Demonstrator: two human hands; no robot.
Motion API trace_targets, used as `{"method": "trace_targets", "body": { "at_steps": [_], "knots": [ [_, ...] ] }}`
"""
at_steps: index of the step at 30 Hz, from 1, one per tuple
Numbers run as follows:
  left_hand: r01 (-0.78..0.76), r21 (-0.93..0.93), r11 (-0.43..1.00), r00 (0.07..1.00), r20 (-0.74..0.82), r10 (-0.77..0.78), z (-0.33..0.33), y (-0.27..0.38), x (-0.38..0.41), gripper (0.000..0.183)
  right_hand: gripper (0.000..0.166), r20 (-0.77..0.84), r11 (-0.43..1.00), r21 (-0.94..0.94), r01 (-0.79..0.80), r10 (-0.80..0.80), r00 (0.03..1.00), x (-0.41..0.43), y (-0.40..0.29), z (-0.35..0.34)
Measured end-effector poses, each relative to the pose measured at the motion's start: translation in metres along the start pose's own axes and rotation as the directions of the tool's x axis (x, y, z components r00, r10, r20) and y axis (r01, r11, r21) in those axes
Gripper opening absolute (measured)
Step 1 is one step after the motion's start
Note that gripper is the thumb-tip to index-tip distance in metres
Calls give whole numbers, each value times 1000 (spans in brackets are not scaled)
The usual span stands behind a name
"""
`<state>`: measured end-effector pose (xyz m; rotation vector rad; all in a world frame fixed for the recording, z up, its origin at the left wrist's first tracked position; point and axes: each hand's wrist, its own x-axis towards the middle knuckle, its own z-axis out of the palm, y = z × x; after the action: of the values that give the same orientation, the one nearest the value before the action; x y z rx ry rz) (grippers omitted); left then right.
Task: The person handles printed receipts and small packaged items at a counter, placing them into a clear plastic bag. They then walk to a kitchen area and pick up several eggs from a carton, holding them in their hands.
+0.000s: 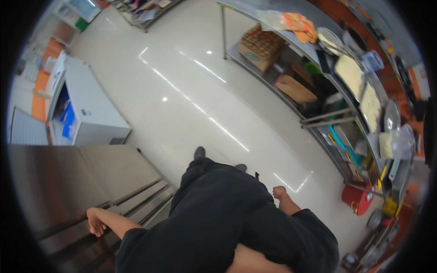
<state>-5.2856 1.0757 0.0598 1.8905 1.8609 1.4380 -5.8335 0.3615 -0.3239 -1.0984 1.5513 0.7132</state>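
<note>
At the lower left, my left hand (96,222) hangs with bent fingers over the dark bars of a stainless-steel unit (136,167). Whether the fingers touch or grip a bar cannot be made out. Low beside my body on the other side is my right hand (280,192), its fingers loosely curled and nothing visible in them. Tiled floor (177,126) lies in front of my dark shoes (200,152).
A white chest freezer (99,105) stands partly open at left, blue bags (69,119) inside. Along the right runs a steel table (245,8) with trays of pale dough (350,73). Stacked egg trays (263,39) sit on its lower shelf. A red bucket (356,199) stands near its end.
</note>
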Motion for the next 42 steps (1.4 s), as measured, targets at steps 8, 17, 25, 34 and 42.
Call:
{"method": "trace_targets", "body": {
  "at_steps": [8, 17, 25, 34, 42],
  "knots": [
    [-166, -137, 977, 975, 124, 183, -38, 60, -131, 56, 22, -286, 852, 443, 278, -160, 945, -12, 3, -33],
    [-211, -297, 931, 950, 161, 266, 24, 101, -215, 64, 18, -133, 944, 250, 214, -185, 974, 13, -105, -21],
    [-492, -706, 509, -452, 707, 545, 188, 72, -595, 47, 17, -142, 930, 98, 355, -340, 930, 24, -259, -60],
    [100, -936, 338, -892, 66, 448, -119, 182, -992, 41, 23, -217, 910, 271, 315, -261, 941, 10, -456, -134],
    [69, -806, 588, -987, 32, 160, -144, 198, -1112, 37, 21, 20, 882, 450, 140, -167, 986, 131, -623, -148]
  ]
}}
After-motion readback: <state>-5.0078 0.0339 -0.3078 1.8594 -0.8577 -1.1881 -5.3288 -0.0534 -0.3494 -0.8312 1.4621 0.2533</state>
